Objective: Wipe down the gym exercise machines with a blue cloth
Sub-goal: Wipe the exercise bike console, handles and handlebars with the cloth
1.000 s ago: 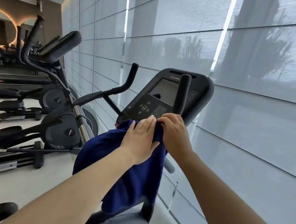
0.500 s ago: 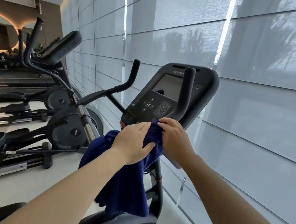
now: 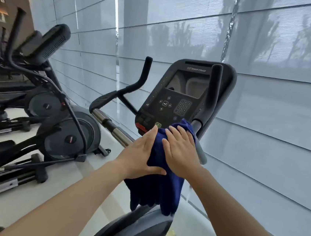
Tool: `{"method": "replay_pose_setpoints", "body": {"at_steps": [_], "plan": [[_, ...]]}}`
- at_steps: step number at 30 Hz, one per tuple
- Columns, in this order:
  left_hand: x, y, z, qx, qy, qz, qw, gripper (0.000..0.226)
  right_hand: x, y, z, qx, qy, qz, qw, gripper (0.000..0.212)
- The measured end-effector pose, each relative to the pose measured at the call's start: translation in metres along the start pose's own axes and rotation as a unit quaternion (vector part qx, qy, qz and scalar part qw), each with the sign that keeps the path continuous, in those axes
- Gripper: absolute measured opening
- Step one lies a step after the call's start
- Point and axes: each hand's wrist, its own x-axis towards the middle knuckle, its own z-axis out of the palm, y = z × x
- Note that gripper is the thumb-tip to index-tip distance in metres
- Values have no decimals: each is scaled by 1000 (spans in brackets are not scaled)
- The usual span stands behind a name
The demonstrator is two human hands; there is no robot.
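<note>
Blue cloth (image 3: 162, 191), pinned by your flat left hand (image 3: 139, 154) and right hand (image 3: 181, 151) side by side, may trigger console buttons (image 3: 164, 103) just past your fingertips (image 3: 179, 129)

Person's body, seen from the head camera: left forearm (image 3: 69, 201) and right forearm (image 3: 236, 218) bare to the frame's lower edge; left hand (image 3: 141, 154) and right hand (image 3: 182, 151) likewise bare, fingernails short and plain.

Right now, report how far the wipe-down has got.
Done: no surface can be told as wiped yet. In hand: the left hand and right hand press the blue cloth flat against the lower edge of the bike console. Left: its screen, the handlebars and the elliptical trainers alongside.
</note>
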Motion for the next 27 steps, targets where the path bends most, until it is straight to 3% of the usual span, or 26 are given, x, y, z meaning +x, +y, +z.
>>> {"method": "replay_pose_setpoints", "body": {"at_steps": [6,13,18,21,24,27], "plan": [[-7,-18,-11,29,-10,73,997,94,-25,-30,4,-25,8,37,999,65],[-25,-45,-17,113,70,164,977,60,-40,-69,11,-104,-2,56,993,75],[-13,-70,-36,184,61,222,956,56,-16,-73,12,-155,-71,43,984,92],[-8,-88,-34,165,22,205,964,73,7,-84,22,-171,-91,85,977,97],[-11,-99,-18,139,-10,179,974,91,20,-89,31,-209,-51,82,973,77],[-12,-95,3,148,15,149,978,82,16,-86,38,-205,18,55,977,54]]}}
